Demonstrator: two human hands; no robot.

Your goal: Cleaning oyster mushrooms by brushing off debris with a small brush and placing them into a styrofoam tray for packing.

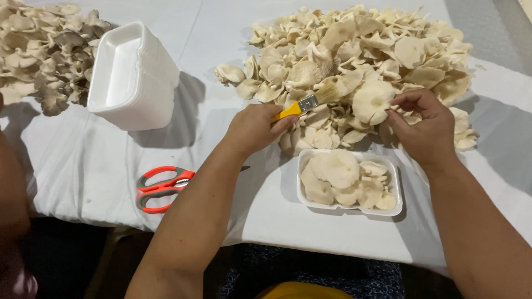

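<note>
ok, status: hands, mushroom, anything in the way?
Left hand grips yellow-handled brush. Right hand holds oyster mushroom at the brush bristles. Foam tray part-filled below; nothing blocking.

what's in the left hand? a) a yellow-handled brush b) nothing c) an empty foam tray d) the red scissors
a: the left hand grips a yellow-handled brush whose bristles reach toward the mushroom held in the right hand, while the red scissors lie untouched on the white table.

Matt white cloth; foam trays; brush yellow plastic handle, metal ferrule, soft bristles.
</note>
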